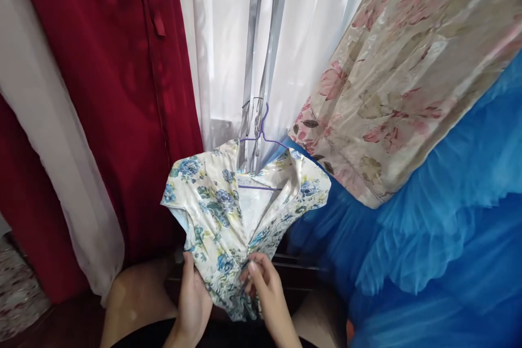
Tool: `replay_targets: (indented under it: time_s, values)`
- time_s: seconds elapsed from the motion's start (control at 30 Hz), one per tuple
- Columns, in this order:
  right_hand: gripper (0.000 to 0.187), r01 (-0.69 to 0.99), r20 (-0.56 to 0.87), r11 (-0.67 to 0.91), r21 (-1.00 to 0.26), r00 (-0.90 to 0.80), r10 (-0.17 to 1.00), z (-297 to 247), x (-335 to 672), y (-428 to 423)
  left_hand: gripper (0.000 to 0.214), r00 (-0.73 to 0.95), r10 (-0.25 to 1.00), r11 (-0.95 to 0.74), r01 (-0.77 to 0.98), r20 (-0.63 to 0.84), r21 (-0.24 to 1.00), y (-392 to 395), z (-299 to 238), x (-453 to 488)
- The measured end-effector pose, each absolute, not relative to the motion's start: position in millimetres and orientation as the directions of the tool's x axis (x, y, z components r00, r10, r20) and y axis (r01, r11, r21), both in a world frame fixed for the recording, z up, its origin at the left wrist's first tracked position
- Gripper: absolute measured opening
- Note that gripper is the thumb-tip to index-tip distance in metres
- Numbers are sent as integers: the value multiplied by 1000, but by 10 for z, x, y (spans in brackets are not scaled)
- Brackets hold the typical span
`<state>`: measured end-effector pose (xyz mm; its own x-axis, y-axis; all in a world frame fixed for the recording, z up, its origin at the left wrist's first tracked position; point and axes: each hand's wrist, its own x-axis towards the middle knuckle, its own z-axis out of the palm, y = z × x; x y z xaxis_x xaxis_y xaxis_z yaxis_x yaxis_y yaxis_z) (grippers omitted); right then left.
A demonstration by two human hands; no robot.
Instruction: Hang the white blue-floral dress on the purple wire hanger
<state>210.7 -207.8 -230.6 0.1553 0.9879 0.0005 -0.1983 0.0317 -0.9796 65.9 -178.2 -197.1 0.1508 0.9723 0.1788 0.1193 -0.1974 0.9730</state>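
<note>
A small white dress with blue flowers (216,206) hangs on a purple wire hanger (263,130) low in the middle of the view. My left hand (192,299) grips the dress's lower left side with its fingers closed on the cloth. My right hand (263,283) pinches the front of the dress near its lower middle, fingertips pressed together on the fabric. The bottom hem is hidden between my hands.
A dark red garment (118,92) and a white sheer one (57,163) hang at the left. White curtains (220,43) and silver ribbons (261,54) hang behind. A beige floral garment (408,76) and blue tulle (440,239) fill the right. My knees show below.
</note>
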Motion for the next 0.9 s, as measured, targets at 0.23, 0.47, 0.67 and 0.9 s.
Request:
replay_targets:
  time_s: [0.23,0.47,0.67,0.9]
  values:
    - [40,-136,156,172,-976,118,981,-1987,2027,-1890,69,-86,987,113,-249,-138,962,-1879,-2108,655]
    - [33,-121,128,151,-981,179,975,-2050,2210,-1995,50,-13,987,158,-192,-163,969,-1836,-2274,660]
    - [40,-40,91,100,-994,190,978,-2081,2423,-2120,34,-516,855,-136,-108,62,985,-1488,-2376,181]
    - [43,-166,42,64,-984,128,991,-2044,2352,-2123,21,-187,769,-555,282,612,783,-1637,-2198,576]
